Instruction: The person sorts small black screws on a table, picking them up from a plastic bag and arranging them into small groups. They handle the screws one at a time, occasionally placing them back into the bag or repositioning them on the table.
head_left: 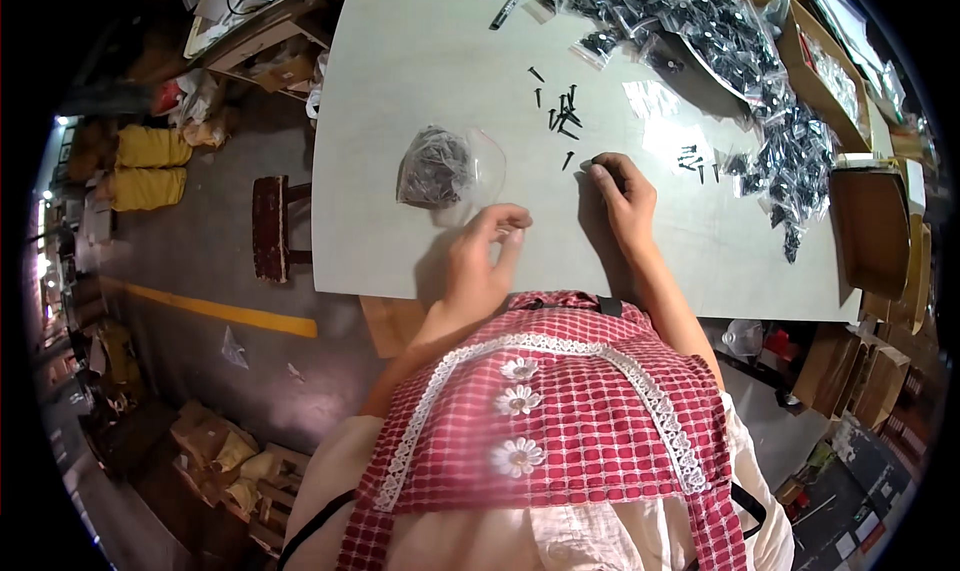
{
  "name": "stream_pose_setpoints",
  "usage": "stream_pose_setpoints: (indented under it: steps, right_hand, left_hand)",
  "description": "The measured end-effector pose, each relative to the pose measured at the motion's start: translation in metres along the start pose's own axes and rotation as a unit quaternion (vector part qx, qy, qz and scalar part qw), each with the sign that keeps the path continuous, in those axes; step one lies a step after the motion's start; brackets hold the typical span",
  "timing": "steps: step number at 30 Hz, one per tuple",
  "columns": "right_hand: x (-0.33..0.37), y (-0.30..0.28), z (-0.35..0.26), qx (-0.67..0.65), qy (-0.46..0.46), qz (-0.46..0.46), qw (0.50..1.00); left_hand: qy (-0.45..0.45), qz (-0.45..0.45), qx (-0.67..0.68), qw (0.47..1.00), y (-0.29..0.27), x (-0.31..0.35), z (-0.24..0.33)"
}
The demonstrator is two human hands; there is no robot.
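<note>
My left hand is just nearer to me than a clear plastic bag filled with a greyish, crumpled mass. Its fingers are curved, with a gap between thumb and forefinger and nothing visible in it. Further right, my right hand hangs low over the table with thumb and fingertips together. Whatever may be between them is too small to make out. Just left of those fingertips lies a single black screw. A loose group of black screws is spread beyond it, with two more lying apart to the left.
Many small clear bags of black parts are heaped along the table's far right side. More dark screws lie right of my right hand. A black marker is at the far edge. A wooden stool stands left.
</note>
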State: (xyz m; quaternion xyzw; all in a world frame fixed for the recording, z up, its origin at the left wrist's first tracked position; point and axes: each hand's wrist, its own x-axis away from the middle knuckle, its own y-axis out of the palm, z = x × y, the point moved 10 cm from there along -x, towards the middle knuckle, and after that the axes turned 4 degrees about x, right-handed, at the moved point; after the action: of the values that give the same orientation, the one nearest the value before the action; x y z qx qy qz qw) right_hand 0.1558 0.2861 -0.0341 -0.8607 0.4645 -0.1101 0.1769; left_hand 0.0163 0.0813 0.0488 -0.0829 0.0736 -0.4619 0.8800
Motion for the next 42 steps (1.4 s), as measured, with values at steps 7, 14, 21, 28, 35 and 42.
stream_pose_setpoints:
  steps: [7, 14, 21, 28, 35, 42]
  right_hand:
    - [-0.003, -0.002, 0.010, -0.271, 0.080, -0.074, 0.956]
    - [0.000, 0.002, 0.009, -0.350, 0.069, -0.099, 0.929]
    - [0.002, 0.003, 0.013, -0.303, 0.038, -0.125, 0.944]
    - [0.004, -0.001, 0.011, -0.303, 0.035, -0.116, 0.945]
    - [0.002, -0.001, 0.013, -0.299, 0.041, -0.103, 0.948]
    - [0.002, -0.002, 0.010, -0.294, 0.037, -0.111, 0.948]
  left_hand:
    - [-0.071, -0.071, -0.032, 0.994, 0.033, 0.007, -0.031]
    - [0.087, 0.021, -0.187, 0.978, 0.043, -0.050, -0.019]
    - [0.155, 0.035, -0.349, 0.924, 0.056, -0.133, -0.027]
    - [-0.008, 0.067, -0.134, 0.989, 0.033, -0.139, -0.058]
    - [-0.130, 0.050, 0.240, 0.961, 0.033, -0.112, -0.009]
    - [-0.054, 0.041, 0.220, 0.973, 0.026, -0.102, 0.052]
